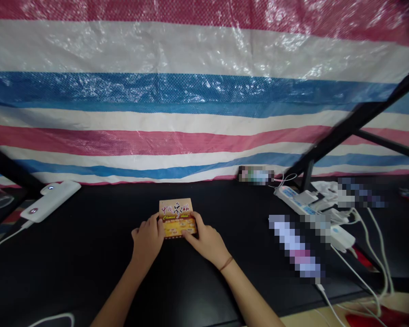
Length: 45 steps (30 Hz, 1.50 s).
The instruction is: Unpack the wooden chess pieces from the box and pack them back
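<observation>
A small flat box with a tan lid, red Chinese characters and a yellow picture lies on the black table in front of me. My left hand grips the box's left edge with curled fingers. My right hand holds its right edge, with the thumb pressed on the lid's front. A thin band circles my right wrist.
Two white power banks with cables lie at the table's left. A white power strip with plugs and tangled white cables sits at the right. A striped red, white and blue tarp hangs behind. Black frame bars cross at the right.
</observation>
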Each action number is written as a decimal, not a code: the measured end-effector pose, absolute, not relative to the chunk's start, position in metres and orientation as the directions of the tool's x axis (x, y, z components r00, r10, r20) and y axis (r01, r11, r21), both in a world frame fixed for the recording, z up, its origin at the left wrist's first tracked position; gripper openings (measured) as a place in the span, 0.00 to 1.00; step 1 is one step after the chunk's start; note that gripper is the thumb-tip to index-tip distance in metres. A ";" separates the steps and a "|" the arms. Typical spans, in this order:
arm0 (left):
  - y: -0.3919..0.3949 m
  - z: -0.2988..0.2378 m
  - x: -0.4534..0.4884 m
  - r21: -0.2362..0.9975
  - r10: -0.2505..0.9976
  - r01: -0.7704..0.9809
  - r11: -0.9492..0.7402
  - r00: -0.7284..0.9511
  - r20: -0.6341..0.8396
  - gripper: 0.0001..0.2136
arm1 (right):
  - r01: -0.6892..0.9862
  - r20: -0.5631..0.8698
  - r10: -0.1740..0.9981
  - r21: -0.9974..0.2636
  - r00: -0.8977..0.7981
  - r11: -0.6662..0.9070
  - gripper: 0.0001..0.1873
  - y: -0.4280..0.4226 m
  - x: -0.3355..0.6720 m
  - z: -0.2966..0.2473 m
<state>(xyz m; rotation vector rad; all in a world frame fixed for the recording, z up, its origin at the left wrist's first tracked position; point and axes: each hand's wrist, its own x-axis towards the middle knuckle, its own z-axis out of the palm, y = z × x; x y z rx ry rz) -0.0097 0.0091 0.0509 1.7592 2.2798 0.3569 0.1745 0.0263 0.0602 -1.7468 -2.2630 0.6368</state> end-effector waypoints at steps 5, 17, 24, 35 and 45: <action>0.026 0.043 -0.027 0.392 0.972 0.899 0.195 -0.230 0.044 0.16 | 0.799 -0.053 0.932 -0.534 -0.359 0.278 0.27 0.052 0.177 0.057; 0.085 0.034 -0.060 0.128 0.929 0.932 0.339 -0.353 0.112 0.17 | 0.974 0.078 0.990 -0.187 -0.118 0.131 0.16 0.130 0.169 0.026; 0.079 0.030 -0.064 0.201 0.938 0.932 0.301 -0.328 0.117 0.17 | 0.962 0.081 0.984 -0.212 -0.159 0.173 0.17 0.126 0.178 0.023; 0.078 0.028 -0.067 0.214 0.947 0.938 0.272 -0.300 0.115 0.17 | 0.930 0.114 0.985 -0.329 -0.133 0.164 0.17 0.125 0.184 0.023; 0.077 0.024 -0.068 0.230 0.946 0.939 0.254 -0.291 0.143 0.16 | 0.820 0.166 0.979 -0.539 -0.122 0.193 0.22 0.111 0.179 0.055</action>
